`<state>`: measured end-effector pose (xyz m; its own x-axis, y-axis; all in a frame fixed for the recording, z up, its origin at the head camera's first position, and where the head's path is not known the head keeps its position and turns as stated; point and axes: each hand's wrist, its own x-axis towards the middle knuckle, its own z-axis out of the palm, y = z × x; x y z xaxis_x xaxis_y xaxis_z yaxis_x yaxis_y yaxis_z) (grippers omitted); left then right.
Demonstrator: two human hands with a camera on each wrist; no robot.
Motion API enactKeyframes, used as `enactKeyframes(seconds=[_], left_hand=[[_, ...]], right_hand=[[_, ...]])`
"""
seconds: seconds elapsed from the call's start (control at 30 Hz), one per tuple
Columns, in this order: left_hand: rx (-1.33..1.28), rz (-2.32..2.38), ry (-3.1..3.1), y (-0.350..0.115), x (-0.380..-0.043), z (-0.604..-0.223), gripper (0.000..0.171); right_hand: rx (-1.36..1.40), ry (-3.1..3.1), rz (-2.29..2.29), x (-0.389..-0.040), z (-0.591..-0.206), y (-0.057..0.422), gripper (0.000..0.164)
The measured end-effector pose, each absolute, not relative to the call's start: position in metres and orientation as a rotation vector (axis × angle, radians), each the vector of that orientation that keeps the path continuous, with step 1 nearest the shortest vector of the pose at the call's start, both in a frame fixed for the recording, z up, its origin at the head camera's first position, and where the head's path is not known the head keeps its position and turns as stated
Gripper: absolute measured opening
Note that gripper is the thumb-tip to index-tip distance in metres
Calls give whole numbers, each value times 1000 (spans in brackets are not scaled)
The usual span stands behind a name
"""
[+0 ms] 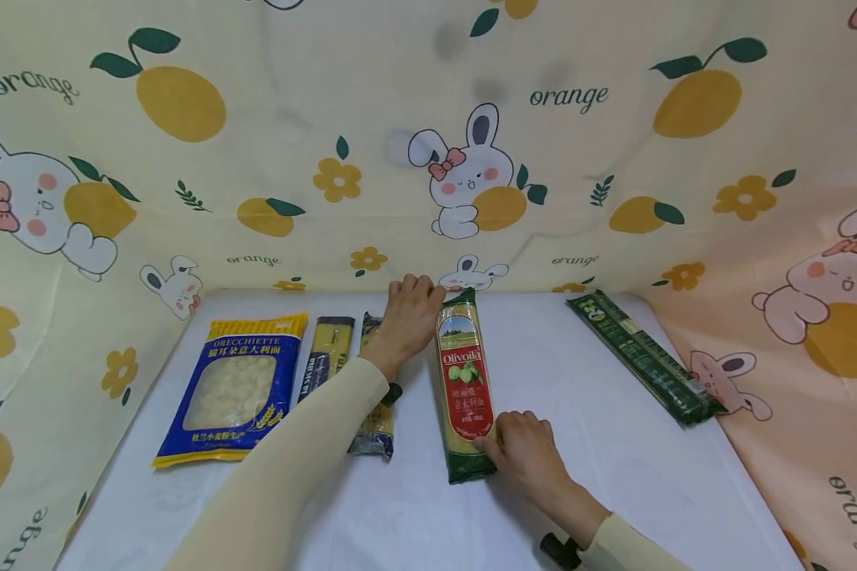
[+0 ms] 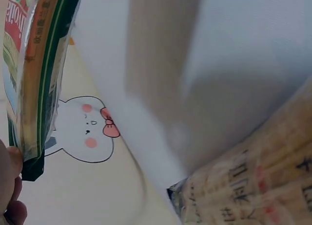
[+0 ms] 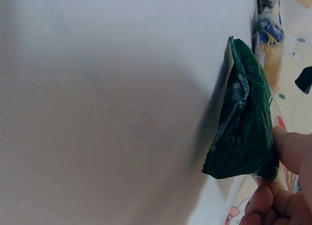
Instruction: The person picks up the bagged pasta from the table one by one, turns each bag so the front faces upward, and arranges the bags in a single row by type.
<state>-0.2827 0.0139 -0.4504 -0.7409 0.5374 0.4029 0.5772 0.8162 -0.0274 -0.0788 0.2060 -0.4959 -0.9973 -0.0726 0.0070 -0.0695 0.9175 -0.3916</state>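
Observation:
A red-labelled Olivoilà spaghetti pack (image 1: 464, 381) with green ends stands lengthwise before me, both hands on it. My left hand (image 1: 413, 313) pinches its far end; in the left wrist view the fingertips (image 2: 14, 159) meet the green tip. With thumb and curled fingers, my right hand (image 1: 528, 452) grips the near right edge. The right wrist view shows the folded green end (image 3: 243, 118) of this pack beside the right thumb (image 3: 292, 147). Under my left forearm lies a slim clear pasta pack (image 1: 374, 428), partly hidden by the wrist.
To the left lie a blue and yellow orecchiette bag (image 1: 236, 388) and a dark-labelled pasta pack (image 1: 328, 349), partly covered by my left sleeve. A dark green pack (image 1: 646, 357) lies slanted at the right. A printed cloth (image 1: 371, 95) rises behind the white table (image 1: 578, 396).

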Motion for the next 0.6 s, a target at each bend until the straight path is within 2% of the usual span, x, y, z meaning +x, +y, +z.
enactKeyframes(seconds=[0.6], left_hand=[[-849,-17,-2656,21,-294,-466,21]], right_hand=[[-122,3105,-601,-81,-504,200,39]])
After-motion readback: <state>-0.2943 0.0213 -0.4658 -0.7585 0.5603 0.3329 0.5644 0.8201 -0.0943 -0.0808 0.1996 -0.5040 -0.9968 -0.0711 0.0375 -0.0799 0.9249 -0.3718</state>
